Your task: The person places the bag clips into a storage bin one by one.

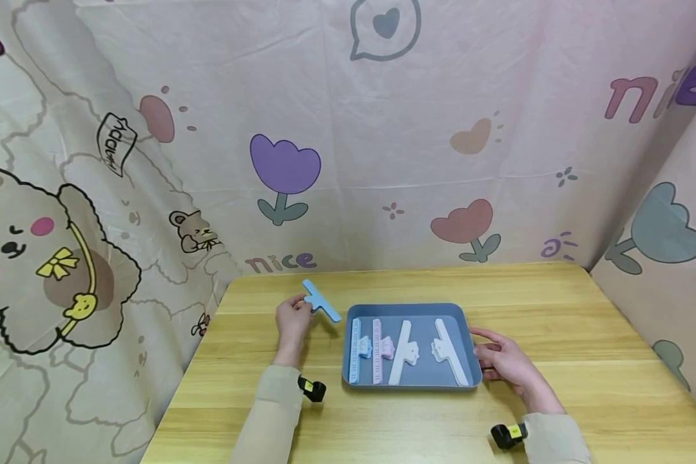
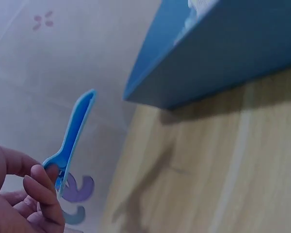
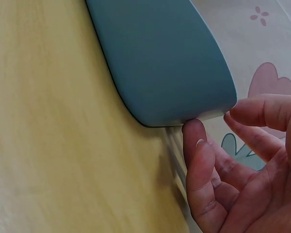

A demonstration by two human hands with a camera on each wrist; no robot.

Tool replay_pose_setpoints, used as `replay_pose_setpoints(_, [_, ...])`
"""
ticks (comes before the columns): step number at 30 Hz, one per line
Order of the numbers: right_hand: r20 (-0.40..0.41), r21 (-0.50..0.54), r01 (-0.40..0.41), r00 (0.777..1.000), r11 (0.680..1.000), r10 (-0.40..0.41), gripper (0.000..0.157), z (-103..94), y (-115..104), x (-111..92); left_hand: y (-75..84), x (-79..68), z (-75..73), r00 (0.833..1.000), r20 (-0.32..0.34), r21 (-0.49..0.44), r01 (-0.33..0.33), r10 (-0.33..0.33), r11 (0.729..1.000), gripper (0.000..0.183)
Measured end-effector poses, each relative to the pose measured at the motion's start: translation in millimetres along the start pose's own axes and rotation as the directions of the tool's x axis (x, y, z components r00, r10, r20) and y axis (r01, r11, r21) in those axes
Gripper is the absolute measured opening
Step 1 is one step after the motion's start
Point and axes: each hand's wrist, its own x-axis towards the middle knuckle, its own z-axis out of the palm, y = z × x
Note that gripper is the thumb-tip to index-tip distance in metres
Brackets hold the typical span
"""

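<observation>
My left hand (image 1: 294,320) pinches a light blue bag clip (image 1: 323,301) above the table, left of the blue-grey tray (image 1: 412,388). In the left wrist view the clip (image 2: 77,128) tilts up from between thumb and fingers, apart from the tray wall. My right hand (image 1: 506,361) is at the tray's right side. Its fingertips (image 3: 194,133) touch the outside of the wall, fingers loosely bent. Inside the tray, left to right, lie a blue clip (image 1: 356,351), a pink clip (image 1: 377,351), a white clip (image 1: 401,354) and another white clip (image 1: 452,353).
The tray stands on a wooden table (image 1: 383,425). A printed cloth (image 1: 354,129) hangs behind the table and along both sides. Each wrist wears a small black camera, the left camera (image 1: 313,389) and the right camera (image 1: 507,436).
</observation>
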Motion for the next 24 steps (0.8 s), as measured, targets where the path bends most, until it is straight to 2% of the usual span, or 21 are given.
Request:
replay_pose_setpoints(9, [-0.001, 0.006, -0.005, 1.0, 1.0, 0.005, 0.058, 0.0, 0.3, 1.3, 26.8, -17.9, 13.3, 0.99, 0.117, -0.004, -0.081, 0.081, 0.997, 0.034])
replay_pose_setpoints(14, [-0.003, 0.0, -0.004, 1.0, 1.0, 0.004, 0.058, -0.2, 0.8, 1.5, 36.6, -30.1, 23.8, 0.982, 0.173, 0.026, -0.083, 0.077, 0.996, 0.032])
replay_pose_setpoints(19, [-0.005, 0.0, -0.004, 1.0, 1.0, 0.004, 0.058, 0.1, 0.2, 0.7, 43.0, -42.9, 34.5, 0.97, 0.225, 0.056, -0.113, 0.098, 0.992, 0.032])
replay_pose_setpoints(24, [-0.001, 0.001, -0.002, 1.0, 1.0, 0.002, 0.058, -0.1, -0.3, 0.6, 44.7, -53.9, 44.2, 0.964, 0.257, 0.079, -0.096, 0.073, 0.992, 0.033])
